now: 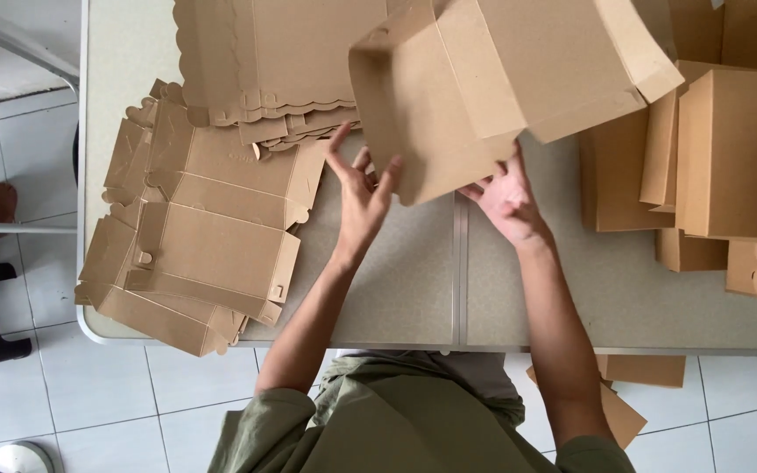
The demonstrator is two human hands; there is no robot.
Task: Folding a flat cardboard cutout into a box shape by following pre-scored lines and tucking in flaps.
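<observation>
**Folding a Cardboard Box Over the Table**

Held above the grey table (413, 289), a half-formed brown cardboard box (492, 79) is seen toward 12 o'clock. Its near edge is touched by the left hand (363, 197), whose fingers (387, 175) are spread wide and only lightly pressed against the wall. The box's underside is supported by the right hand (505, 197), fingers extended rather than clenched. Flat box blanks (203, 236) are piled at 9 o'clock; finished boxes (729, 158) are stacked at 3 o'clock.
</observation>
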